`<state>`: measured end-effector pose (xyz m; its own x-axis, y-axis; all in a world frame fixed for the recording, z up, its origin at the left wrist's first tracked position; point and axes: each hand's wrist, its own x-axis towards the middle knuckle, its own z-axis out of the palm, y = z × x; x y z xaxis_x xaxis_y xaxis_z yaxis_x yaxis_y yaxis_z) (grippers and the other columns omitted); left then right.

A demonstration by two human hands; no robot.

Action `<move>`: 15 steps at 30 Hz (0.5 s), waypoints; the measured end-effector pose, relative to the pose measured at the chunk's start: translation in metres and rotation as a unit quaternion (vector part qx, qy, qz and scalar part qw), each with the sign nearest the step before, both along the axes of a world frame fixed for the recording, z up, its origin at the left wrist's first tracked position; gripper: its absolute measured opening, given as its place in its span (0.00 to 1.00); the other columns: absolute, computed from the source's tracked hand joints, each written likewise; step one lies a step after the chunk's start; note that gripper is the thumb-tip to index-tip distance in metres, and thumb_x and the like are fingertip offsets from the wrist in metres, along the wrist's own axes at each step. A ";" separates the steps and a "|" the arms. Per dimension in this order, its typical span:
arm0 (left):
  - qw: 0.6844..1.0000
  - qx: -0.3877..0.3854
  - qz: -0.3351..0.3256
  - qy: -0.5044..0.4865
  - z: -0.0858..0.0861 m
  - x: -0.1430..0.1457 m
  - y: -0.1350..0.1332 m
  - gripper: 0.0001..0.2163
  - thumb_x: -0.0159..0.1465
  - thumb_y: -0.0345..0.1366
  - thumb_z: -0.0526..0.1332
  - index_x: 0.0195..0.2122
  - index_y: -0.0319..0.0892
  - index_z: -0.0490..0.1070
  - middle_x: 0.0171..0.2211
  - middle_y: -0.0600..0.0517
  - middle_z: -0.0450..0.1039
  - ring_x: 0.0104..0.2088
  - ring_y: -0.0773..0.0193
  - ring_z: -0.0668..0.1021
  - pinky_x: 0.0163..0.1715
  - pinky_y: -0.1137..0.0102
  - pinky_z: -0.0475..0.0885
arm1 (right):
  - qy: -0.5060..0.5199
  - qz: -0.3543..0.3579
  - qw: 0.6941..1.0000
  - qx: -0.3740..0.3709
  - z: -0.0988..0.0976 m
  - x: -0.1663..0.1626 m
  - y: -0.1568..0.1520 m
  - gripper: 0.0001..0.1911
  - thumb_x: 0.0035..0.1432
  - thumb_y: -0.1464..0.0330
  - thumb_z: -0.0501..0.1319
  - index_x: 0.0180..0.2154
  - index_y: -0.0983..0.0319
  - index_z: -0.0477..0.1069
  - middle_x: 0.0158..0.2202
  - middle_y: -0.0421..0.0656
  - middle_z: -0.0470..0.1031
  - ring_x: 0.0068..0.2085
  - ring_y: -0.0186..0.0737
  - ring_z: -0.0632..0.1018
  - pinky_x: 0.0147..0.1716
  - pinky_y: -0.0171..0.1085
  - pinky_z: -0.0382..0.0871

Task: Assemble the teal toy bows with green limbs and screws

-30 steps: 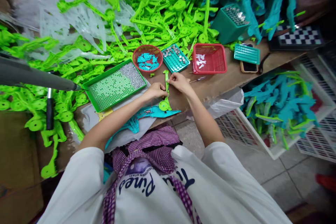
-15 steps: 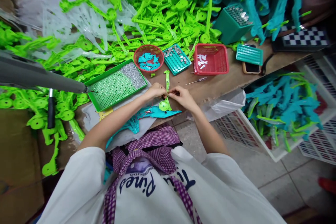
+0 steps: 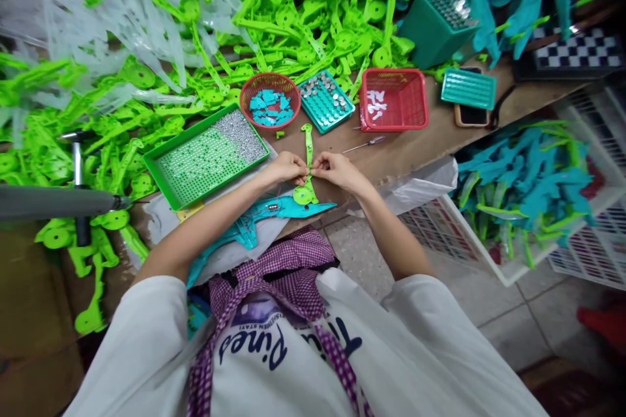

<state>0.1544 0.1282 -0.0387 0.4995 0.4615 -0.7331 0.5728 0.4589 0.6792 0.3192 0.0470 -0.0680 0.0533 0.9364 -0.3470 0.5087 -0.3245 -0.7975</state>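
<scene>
My left hand (image 3: 290,168) and my right hand (image 3: 336,170) meet over the bench, fingertips pinched together at the middle of a long lime-green plastic part (image 3: 308,141). Its narrow end points away from me and its round end lies towards me. Whatever small piece may be between the fingertips is hidden. Under the round end lies a turquoise plastic shell (image 3: 293,207), with thin red wires and a small component on it. My left forearm passes over the rest of that shell.
A green tray (image 3: 163,179) of screws, a red round basket (image 3: 247,118) of turquoise pieces, a teal tray (image 3: 328,118) of metal discs, a red basket (image 3: 405,118) and a screwdriver (image 3: 375,141) surround the hands. Lime-green parts (image 3: 313,19) heap behind. A grey rod-shaped tool (image 3: 53,202) juts in left.
My right fingers have drawn closer together at the lime-green part. The view has shifted slightly, and the grey rod-shaped tool appears lower and further left.
</scene>
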 end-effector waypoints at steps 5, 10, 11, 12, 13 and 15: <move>0.999 0.035 -0.009 -0.004 -0.010 0.001 -0.003 0.11 0.60 0.21 0.66 0.23 0.37 0.71 0.17 0.56 0.73 0.18 0.72 0.76 0.24 0.79 0.72 | -0.078 0.041 0.996 -0.027 0.004 0.001 0.008 0.06 0.53 0.66 0.69 0.31 0.61 0.74 0.29 0.40 0.80 0.32 0.38 0.76 0.37 0.36 0.62; 0.999 0.042 -0.020 -0.007 -0.009 0.000 -0.002 0.12 0.64 0.21 0.64 0.24 0.37 0.70 0.16 0.57 0.72 0.17 0.73 0.76 0.22 0.80 0.70 | -0.021 0.035 0.999 0.008 0.001 0.003 0.001 0.11 0.54 0.60 0.69 0.31 0.61 0.74 0.29 0.40 0.79 0.32 0.38 0.75 0.36 0.37 0.64; 0.999 0.041 -0.024 -0.005 -0.007 0.000 -0.002 0.12 0.64 0.21 0.64 0.24 0.37 0.70 0.15 0.57 0.72 0.17 0.73 0.75 0.22 0.80 0.69 | 0.007 0.028 0.999 0.022 -0.001 0.003 -0.003 0.14 0.54 0.57 0.68 0.32 0.61 0.74 0.30 0.41 0.79 0.32 0.38 0.75 0.36 0.37 0.65; 0.999 0.043 -0.030 -0.005 -0.005 -0.001 -0.002 0.11 0.63 0.21 0.65 0.24 0.37 0.70 0.15 0.57 0.72 0.17 0.73 0.75 0.22 0.80 0.69 | 0.034 0.015 0.999 0.039 -0.003 0.003 -0.007 0.16 0.54 0.55 0.68 0.33 0.61 0.74 0.31 0.42 0.80 0.33 0.39 0.76 0.37 0.37 0.67; 0.998 0.044 -0.036 -0.006 -0.003 -0.001 -0.001 0.11 0.63 0.22 0.66 0.24 0.36 0.70 0.15 0.58 0.71 0.17 0.74 0.75 0.22 0.80 0.68 | 0.057 -0.009 0.997 0.057 -0.004 0.002 -0.012 0.18 0.55 0.53 0.67 0.34 0.61 0.75 0.33 0.43 0.80 0.35 0.40 0.77 0.38 0.38 0.68; 0.998 0.044 -0.041 -0.011 -0.001 -0.002 -0.001 0.11 0.62 0.23 0.68 0.24 0.36 0.71 0.16 0.58 0.72 0.17 0.74 0.74 0.22 0.80 0.68 | 0.075 -0.078 0.990 0.091 -0.008 -0.001 -0.020 0.19 0.57 0.51 0.64 0.37 0.61 0.75 0.36 0.44 0.81 0.37 0.41 0.78 0.41 0.40 0.70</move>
